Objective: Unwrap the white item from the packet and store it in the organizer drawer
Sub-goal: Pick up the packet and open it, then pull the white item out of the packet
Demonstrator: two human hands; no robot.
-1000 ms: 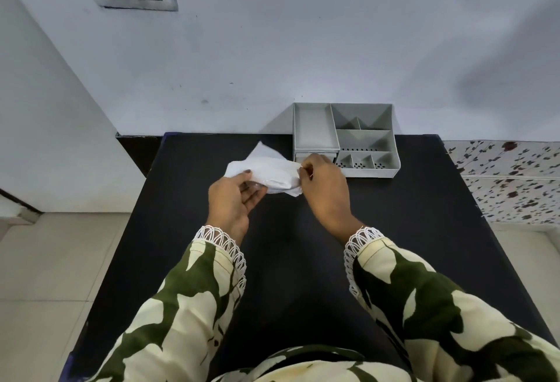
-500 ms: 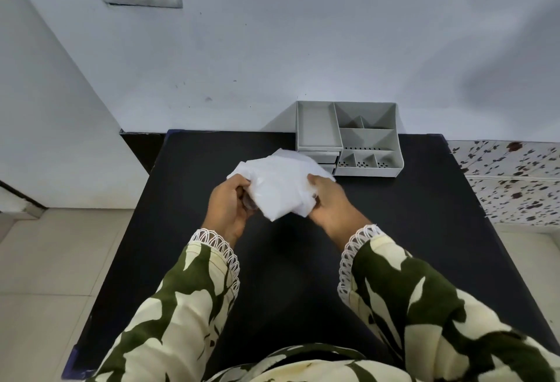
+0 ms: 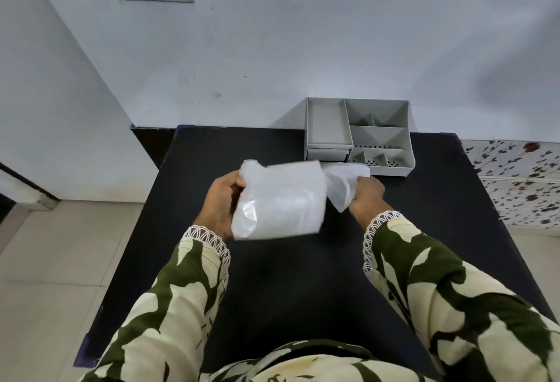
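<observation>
While both hands grip, packet [image 3: 278, 199] shows no writing.

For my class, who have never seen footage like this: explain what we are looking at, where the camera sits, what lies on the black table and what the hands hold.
There is no machine here, just a person working with bare hands. The camera is worn on the person's head and looks forward and down, so the patterned sleeves enter from below. On the black table, against the wall, stands a grey organizer with open compartments and a small drawer at its front left. The left hand grips a clear plastic packet. The right hand grips a white item showing at the packet's right end. Both are held above the table.
</observation>
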